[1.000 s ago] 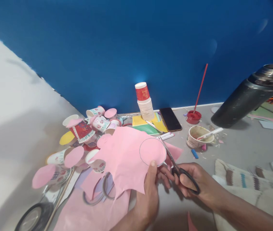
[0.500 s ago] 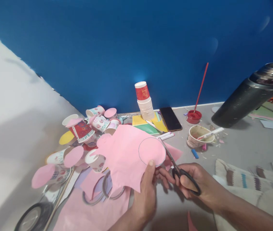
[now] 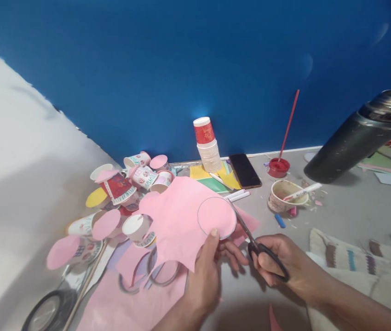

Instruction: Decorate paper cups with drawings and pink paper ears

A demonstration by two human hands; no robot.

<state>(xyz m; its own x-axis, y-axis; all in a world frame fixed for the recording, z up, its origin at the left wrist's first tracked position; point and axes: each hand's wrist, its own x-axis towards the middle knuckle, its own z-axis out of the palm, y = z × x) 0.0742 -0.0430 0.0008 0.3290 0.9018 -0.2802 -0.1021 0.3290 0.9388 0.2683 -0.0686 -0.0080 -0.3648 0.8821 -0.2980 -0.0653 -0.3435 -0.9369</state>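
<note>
Head view: pink paper (image 3: 178,211) lies pinched between the left fingers (image 3: 210,244).

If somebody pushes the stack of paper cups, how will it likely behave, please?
The stack of paper cups would probably tip easily, being tall and narrow. Its paper walls suggest it is light. It might slide, as yellow paper seems to lie under it.
</note>
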